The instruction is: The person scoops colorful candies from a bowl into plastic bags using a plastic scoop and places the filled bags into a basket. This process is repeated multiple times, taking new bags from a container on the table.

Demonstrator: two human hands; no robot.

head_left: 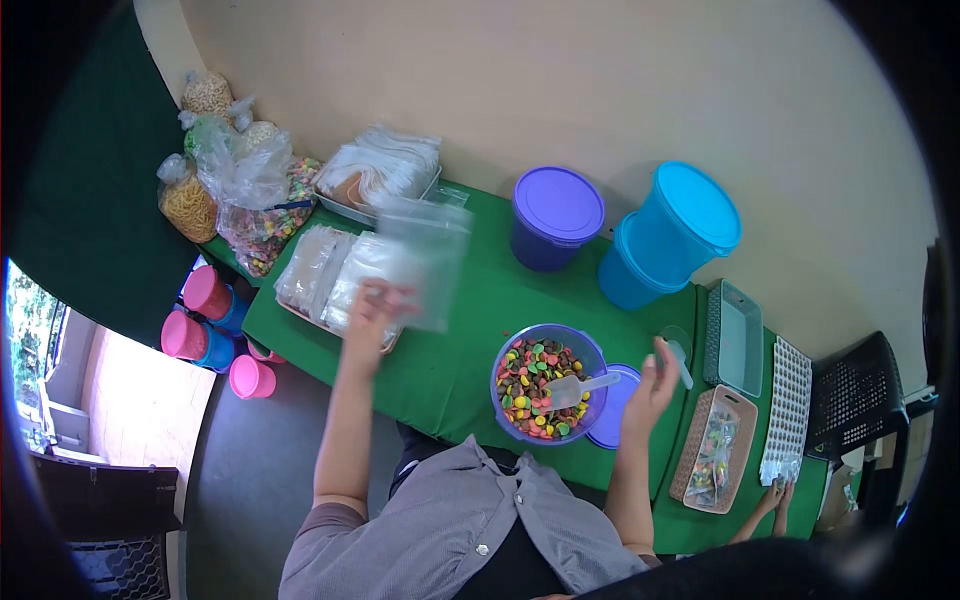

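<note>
My left hand (385, 302) is closed on a clear plastic bag (440, 262), blurred by motion, above a tray of stacked clear bags (315, 268). Raised at the right, my right hand (652, 388) has its fingers apart and holds nothing. It is beside a purple lid (613, 410) and near a clear scoop or spoon (680, 362). Between my hands stands a purple tub (497, 400) of multicoloured candies (530, 372), with a translucent scoop (568, 392) lying on them.
Behind are a lidded purple bucket (557, 205), blue buckets (695, 212) and a bag tray (380, 170). Rightward lie a teal basket (738, 335), a peach basket (748, 425) with filled bags, and a white sheet (785, 410) near another person's hands (777, 497). Snack bags (187, 205) stand left.
</note>
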